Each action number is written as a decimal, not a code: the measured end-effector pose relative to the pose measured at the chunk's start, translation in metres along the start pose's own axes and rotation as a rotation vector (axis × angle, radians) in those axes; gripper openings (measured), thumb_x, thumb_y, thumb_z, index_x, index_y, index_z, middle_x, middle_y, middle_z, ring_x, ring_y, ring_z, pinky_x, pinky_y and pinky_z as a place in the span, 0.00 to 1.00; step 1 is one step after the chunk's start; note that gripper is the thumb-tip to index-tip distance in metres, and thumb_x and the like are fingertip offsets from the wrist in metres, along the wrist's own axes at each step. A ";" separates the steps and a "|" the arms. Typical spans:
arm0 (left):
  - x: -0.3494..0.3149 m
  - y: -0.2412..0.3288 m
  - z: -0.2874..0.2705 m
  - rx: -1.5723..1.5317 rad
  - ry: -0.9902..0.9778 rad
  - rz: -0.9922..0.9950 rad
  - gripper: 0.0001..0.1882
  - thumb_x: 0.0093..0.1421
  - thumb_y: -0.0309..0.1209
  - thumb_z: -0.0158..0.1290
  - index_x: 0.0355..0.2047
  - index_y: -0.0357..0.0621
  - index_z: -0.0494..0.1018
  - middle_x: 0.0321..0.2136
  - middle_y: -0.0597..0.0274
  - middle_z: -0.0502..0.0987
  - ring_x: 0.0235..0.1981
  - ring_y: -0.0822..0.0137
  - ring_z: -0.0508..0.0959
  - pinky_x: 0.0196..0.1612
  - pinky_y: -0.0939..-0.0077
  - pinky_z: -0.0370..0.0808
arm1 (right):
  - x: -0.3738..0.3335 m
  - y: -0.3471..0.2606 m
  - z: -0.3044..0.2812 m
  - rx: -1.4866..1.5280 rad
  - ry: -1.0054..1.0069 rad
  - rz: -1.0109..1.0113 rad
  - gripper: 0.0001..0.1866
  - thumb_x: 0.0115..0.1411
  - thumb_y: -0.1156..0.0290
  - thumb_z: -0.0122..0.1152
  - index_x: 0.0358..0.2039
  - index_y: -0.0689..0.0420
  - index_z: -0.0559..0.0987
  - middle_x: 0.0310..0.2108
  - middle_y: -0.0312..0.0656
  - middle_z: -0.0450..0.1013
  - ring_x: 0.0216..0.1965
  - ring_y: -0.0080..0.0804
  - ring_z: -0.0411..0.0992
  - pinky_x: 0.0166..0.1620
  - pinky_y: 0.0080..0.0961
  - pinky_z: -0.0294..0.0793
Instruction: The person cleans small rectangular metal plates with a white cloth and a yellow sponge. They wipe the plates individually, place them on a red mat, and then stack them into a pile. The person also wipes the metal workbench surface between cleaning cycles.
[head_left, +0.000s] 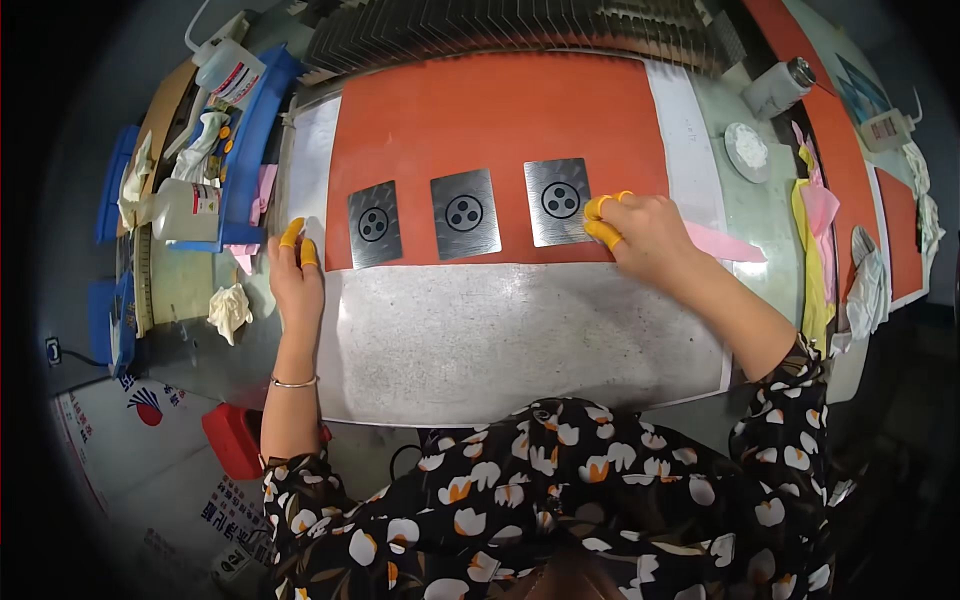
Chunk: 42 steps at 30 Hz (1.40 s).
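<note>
Three rectangular brushed-metal plates lie in a row on an orange-red mat (450,110), each with a black ring around three dark dots. They are the left plate (358,240), the middle plate (482,232) and the right plate (572,225). My right hand (650,235), with yellow finger cots, is closed at the right edge of the right plate, thumb and fingers pinched there. Its palm side is hidden. My left hand (296,280), also in yellow finger cots, rests open by the mat's left edge, apart from the plates. A pink cloth (730,245) shows behind my right wrist.
A dark rack of upright thin plates (520,35) spans the back. At left, a blue tray (250,140) stands near squeeze bottles (185,210) and a crumpled white glove (229,312). At right are a round white dish (746,150), a grey bottle (778,90) and hanging cloths (818,240).
</note>
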<state>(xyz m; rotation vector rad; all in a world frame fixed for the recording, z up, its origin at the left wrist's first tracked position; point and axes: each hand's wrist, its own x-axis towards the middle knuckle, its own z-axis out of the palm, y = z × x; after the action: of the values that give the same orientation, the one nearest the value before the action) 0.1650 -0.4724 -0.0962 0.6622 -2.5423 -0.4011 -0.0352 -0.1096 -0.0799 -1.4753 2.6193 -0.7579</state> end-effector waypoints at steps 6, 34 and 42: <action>0.001 -0.004 0.000 0.046 -0.006 0.045 0.13 0.58 0.25 0.45 0.43 0.38 0.69 0.37 0.54 0.68 0.35 0.57 0.72 0.36 0.70 0.70 | 0.021 -0.032 0.017 0.024 -0.008 -0.080 0.05 0.50 0.71 0.58 0.26 0.58 0.75 0.20 0.46 0.72 0.23 0.43 0.71 0.25 0.37 0.68; 0.003 0.005 -0.001 0.058 -0.076 0.034 0.16 0.56 0.20 0.43 0.45 0.36 0.67 0.42 0.51 0.66 0.40 0.52 0.70 0.40 0.66 0.69 | 0.051 -0.026 0.012 -0.068 -0.152 -0.055 0.06 0.53 0.68 0.54 0.27 0.56 0.74 0.22 0.45 0.73 0.25 0.46 0.71 0.28 0.41 0.68; 0.006 0.006 -0.001 0.085 -0.077 0.059 0.17 0.57 0.20 0.42 0.48 0.38 0.67 0.41 0.51 0.66 0.39 0.55 0.70 0.41 0.70 0.68 | 0.059 -0.011 0.013 -0.046 -0.075 -0.149 0.05 0.52 0.69 0.54 0.28 0.56 0.74 0.23 0.45 0.73 0.24 0.45 0.70 0.26 0.41 0.67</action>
<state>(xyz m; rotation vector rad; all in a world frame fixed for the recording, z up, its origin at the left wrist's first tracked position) 0.1582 -0.4708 -0.0905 0.6125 -2.6575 -0.3047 -0.0549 -0.1674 -0.0745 -1.6916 2.5118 -0.6432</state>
